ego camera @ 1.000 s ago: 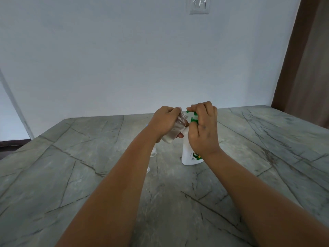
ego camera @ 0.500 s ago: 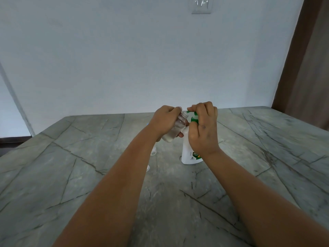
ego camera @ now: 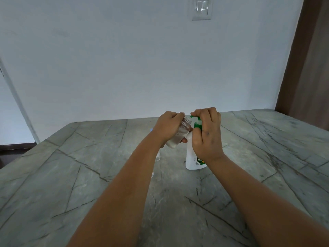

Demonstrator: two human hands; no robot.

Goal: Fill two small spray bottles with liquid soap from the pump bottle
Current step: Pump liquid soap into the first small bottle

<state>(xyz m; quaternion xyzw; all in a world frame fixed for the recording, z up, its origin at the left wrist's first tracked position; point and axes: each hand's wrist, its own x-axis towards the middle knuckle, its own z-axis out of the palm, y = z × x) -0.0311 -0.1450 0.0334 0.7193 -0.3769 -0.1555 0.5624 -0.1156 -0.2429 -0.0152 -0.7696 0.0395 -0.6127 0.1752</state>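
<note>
Grey veined stone table [ego camera: 89, 175], far edge against a white wall [ego camera: 124, 68]. Pump bottle [ego camera: 193, 157] stands mid-table, well in from every edge. Right hand [ego camera: 207, 132] curled over its green pump [ego camera: 197, 124]. Left hand [ego camera: 170, 128] grips a clear spray bottle [ego camera: 179, 135], tilted, open neck (cap off) just beside the spout. Bare slab all round.

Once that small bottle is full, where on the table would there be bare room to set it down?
Bare stone lies right of the pump bottle toward the table edge, and across the near left. Crowded: beside the left hand, where small clear items stand.
</note>
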